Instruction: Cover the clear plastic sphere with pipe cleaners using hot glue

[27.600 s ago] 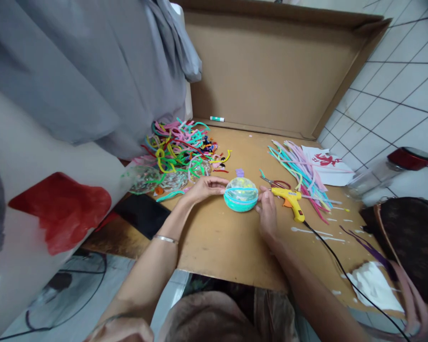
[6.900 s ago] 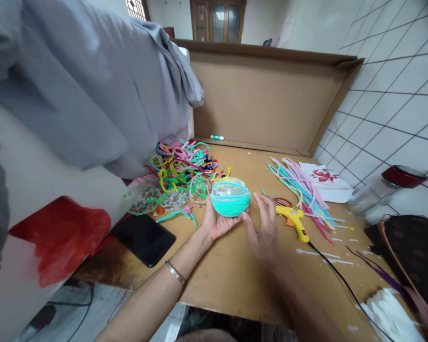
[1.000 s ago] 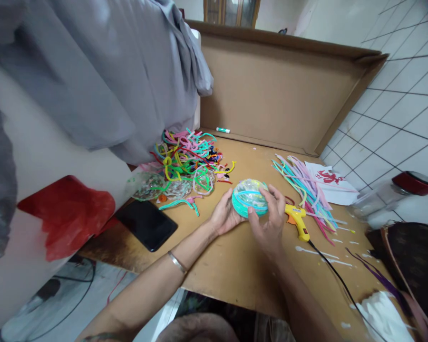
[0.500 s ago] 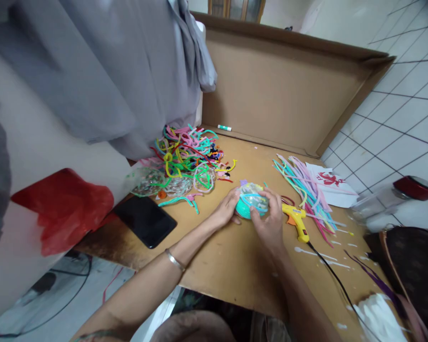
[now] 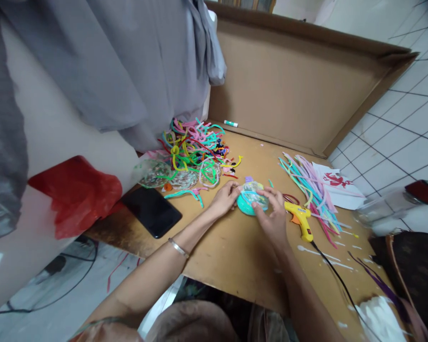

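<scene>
A clear rounded plastic piece with turquoise fuzzy pipe cleaner wrapped round it point(image 5: 248, 205) is between my two hands over the table. My left hand point(image 5: 227, 197) pinches its left edge, thumb and fingertips close together. On the right side, my right hand point(image 5: 273, 214) grips it with the thumb in front and the fingers curved over the top. A turquoise pipe-cleaner loop crosses the clear part. Just right of my right hand lies a yellow glue gun point(image 5: 301, 221) with an orange trigger and a black cord.
Bundled pipe cleaners point(image 5: 308, 183) lie right, beside a paper with a red figure point(image 5: 337, 183). A tangled pipe-cleaner pile point(image 5: 192, 147) and clear plastic pieces sit left, near a black phone point(image 5: 152, 212). A glue stick point(image 5: 230, 123) rests by the cardboard wall point(image 5: 288, 85). A brown bag point(image 5: 413, 266) stands right.
The view has shifted slightly. My left hand has drawn back from around the piece's side to its left edge. My right hand keeps its grip.
</scene>
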### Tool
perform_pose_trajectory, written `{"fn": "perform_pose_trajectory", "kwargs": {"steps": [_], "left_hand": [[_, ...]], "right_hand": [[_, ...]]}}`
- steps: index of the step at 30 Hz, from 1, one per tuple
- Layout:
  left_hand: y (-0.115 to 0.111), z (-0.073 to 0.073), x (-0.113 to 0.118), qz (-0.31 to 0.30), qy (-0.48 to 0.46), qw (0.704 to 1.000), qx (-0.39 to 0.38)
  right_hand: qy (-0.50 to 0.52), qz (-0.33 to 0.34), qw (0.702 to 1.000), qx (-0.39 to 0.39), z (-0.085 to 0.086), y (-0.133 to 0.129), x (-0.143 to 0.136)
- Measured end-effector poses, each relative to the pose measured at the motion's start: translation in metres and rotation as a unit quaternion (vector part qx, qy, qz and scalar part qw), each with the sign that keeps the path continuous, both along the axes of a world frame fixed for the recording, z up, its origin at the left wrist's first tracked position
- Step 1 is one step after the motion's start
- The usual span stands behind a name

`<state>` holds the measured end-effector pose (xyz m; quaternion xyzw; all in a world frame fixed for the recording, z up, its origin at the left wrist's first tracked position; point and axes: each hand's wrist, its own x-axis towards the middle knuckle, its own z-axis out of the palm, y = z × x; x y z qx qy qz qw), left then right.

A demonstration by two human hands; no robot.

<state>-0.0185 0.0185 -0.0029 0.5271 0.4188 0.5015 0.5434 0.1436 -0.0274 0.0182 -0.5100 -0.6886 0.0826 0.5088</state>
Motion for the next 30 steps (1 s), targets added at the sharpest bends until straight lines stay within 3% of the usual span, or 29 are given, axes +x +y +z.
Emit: {"fn": "perform_pose_trajectory", "kwargs": {"steps": [7, 15, 30], "left_hand": [[0.004, 0.004, -0.001, -0.065, -0.085, 0.99, -0.097], [0.003, 0.005, -0.011, -0.165, -0.139, 0.971, -0.106], [0.002, 0.001, -0.004, -0.142, -0.156, 0.969, -0.129]], "right_hand": [[0.009, 0.018, 1.0, 0.016, 0.004, 0.002, 0.007], [0.035, 0.012, 0.999, -0.002, 0.002, 0.007, 0.01], [0.016, 0.003, 1.0, 0.002, 0.001, 0.009, 0.01]]}}
